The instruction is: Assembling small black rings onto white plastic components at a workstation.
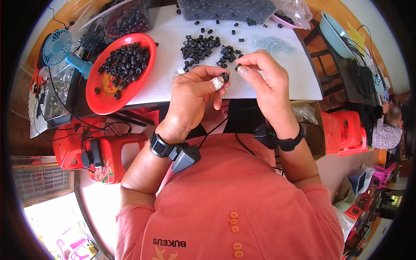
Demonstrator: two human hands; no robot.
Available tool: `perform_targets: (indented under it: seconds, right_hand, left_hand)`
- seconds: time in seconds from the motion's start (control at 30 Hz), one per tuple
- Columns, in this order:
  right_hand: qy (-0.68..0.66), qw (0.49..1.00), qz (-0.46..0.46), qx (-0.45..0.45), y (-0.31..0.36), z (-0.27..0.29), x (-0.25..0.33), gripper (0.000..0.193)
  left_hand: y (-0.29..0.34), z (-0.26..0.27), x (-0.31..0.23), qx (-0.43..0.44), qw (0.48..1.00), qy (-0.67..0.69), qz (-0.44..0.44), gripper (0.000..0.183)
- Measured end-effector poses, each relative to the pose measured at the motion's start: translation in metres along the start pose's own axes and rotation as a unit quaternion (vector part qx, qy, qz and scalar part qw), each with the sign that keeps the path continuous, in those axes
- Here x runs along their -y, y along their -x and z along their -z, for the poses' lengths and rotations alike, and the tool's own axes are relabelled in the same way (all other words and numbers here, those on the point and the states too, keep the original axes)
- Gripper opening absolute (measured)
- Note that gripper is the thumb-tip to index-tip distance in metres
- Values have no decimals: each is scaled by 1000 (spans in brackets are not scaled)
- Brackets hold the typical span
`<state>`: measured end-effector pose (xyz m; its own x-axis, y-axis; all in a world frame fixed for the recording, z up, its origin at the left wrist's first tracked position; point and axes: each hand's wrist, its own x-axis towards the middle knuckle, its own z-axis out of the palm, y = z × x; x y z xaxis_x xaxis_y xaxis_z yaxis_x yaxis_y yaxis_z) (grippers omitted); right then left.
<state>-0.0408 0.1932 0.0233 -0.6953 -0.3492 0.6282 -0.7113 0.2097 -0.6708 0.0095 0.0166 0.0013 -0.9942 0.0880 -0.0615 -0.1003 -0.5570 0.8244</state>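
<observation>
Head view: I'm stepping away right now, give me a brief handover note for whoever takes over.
Left hand pinches a small black ring part at its fingertips; one finger is taped.
Right hand pinches a smaller black piece just beside it, not yet joined.
Red plate, left, holds many black parts.
A loose black pile and some clear bits lie on the white table.
How many are finished cannot be told.

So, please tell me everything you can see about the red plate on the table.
The red plate is round and shallow, with a raised rim, and looks like glossy plastic. It lies flat on the white table, at the person's left, its near rim reaching past the table's front edge. A heap of small black ring-shaped parts fills its far half; a few lie loose nearer. Its bare bottom shows a faint yellow pattern. Neither hand touches it.
</observation>
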Motion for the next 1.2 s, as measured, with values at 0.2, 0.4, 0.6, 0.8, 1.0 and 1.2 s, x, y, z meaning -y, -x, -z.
perform_targets:
  seconds: [0.2, 0.4, 0.6, 0.8, 1.0, 1.2]
  right_hand:
    - [-61, 998, -31, 1, 5, -17, 1, 7]
    - [-143, 986, -83, -32, 16, -28, 5, 5]
    - [-199, 971, -108, -74, 22, -40, -6, 5]
    - [3, 997, 17, -76, 25, -34, 2, 8]
    - [82, 996, 42, -12, 20, -17, 0, 13]
    - [68, 998, -6, 14, 20, -13, 0, 13]
  left_hand:
    - [1, -4, 2, -10, 999, -40, -16, 23]
    - [1, -4, 3, -27, 999, -35, -23, 20]
    - [2, -9, 8, -69, 996, -42, -45, 15]
    - [2, -10, 11, -74, 995, -48, -53, 14]
    - [3, -9, 12, -69, 991, -108, -46, 15]
    - [6, -16, 17, -82, 983, -143, -79, 10]
